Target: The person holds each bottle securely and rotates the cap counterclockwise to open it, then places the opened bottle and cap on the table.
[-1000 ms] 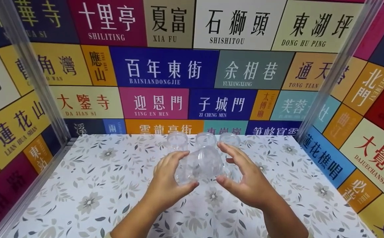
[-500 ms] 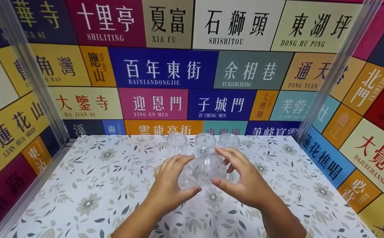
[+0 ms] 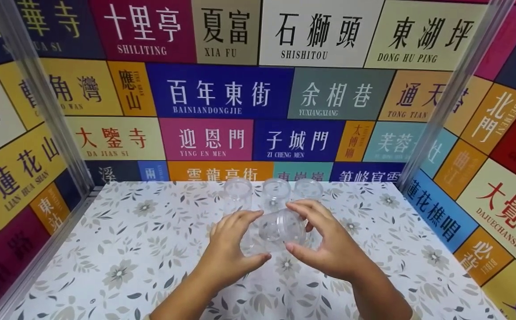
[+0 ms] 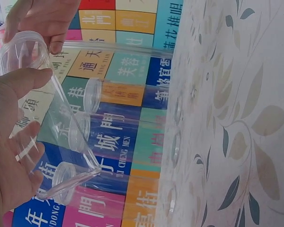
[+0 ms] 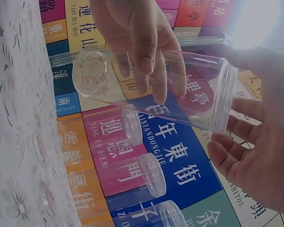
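Note:
Between both hands, a clear see-through jar [image 3: 269, 231] is held tilted on its side above the tabletop. Its base points left, and the end with the clear lid [image 5: 224, 97] points right. My left hand [image 3: 229, 242] grips the jar's body, thumb on the near side and fingers on the far side. At the lid end, my right hand [image 3: 329, 244] holds the rim with curled fingers and thumb. The right wrist view shows the jar's round base [image 5: 91, 73] with nothing visible inside. Part of the lid is hidden by the right fingers.
Behind the hands, three similar clear jars stand upright in a row: a left one [image 3: 238, 191], a middle one [image 3: 276, 192] and a right one [image 3: 309, 190]. A floral cloth [image 3: 129, 249] covers the table. Colourful sign-printed walls [image 3: 222, 91] and clear corner posts [image 3: 444, 102] surround it.
The jar has come slightly down and toward me, with both hands. The right fingers have moved a little left and closed in around the lid end. The standing jars stay put.

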`<state>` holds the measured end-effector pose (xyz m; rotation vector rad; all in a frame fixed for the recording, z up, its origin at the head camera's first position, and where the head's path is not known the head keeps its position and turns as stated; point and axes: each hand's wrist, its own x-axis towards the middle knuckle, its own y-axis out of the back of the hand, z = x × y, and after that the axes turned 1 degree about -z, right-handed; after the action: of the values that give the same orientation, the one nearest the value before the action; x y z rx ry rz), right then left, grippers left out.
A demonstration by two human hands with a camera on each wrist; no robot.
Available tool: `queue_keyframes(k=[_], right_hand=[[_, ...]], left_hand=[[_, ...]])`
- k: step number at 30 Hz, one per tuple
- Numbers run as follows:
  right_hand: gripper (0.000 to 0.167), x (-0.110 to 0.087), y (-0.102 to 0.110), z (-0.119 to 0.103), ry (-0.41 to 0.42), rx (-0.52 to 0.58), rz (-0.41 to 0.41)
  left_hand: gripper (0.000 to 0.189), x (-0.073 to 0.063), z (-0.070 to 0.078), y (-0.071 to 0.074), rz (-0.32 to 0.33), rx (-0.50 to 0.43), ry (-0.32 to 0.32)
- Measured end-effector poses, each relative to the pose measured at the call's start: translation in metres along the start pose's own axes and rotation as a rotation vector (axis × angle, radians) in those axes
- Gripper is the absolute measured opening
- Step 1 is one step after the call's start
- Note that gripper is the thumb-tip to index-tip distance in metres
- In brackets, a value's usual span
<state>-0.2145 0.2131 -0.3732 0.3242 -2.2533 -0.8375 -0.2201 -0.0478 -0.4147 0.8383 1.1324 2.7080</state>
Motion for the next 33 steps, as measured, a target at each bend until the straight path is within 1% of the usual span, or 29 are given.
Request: queue_keyframes(k=[2,5,8,13,16,20,24,29,33], right_hand=[[0.078,0.0000,0.0001,0.0000,0.020,-0.003,-0.011],[0.084,-0.0002,0.0005,-0.0008,0.018,-0.016,-0.034],[0.086,-0.0008,0.0007,-0.0013,0.022,-0.044,-0.052],[0.087,-0.0011,-0.0006,-0.0018,0.097,-0.067,-0.065],[0.086,-0.0011,-0.0006,-0.0021,0.118,-0.052,-0.066],[0.085,-0.0008,0.0006,-0.0030,0.075,-0.033,-0.063],[0.080,-0.0002,0.0017,-0.0035,0.015,-0.031,-0.023],[0.076,0.0007,0.0021,-0.0027,-0.078,-0.040,0.032],[0.073,0.0019,0.0008,-0.0012,-0.149,-0.046,0.045]], left_hand=[[0.087,-0.0001,-0.0007,-0.0004,0.004,0.008,-0.006],[0.087,0.0002,-0.0021,-0.0013,0.013,0.024,-0.013],[0.086,0.0007,-0.0034,-0.0025,0.022,0.029,-0.013],[0.085,0.0006,-0.0054,-0.0038,0.030,0.021,-0.010],[0.085,0.0007,-0.0057,-0.0039,0.029,0.020,-0.009],[0.086,0.0013,-0.0047,-0.0031,0.019,0.015,0.006],[0.086,0.0014,-0.0030,-0.0023,0.008,0.005,0.020],[0.085,0.0005,-0.0017,-0.0026,0.004,-0.003,0.020],[0.085,0.0000,-0.0013,-0.0029,0.007,-0.012,0.012]])
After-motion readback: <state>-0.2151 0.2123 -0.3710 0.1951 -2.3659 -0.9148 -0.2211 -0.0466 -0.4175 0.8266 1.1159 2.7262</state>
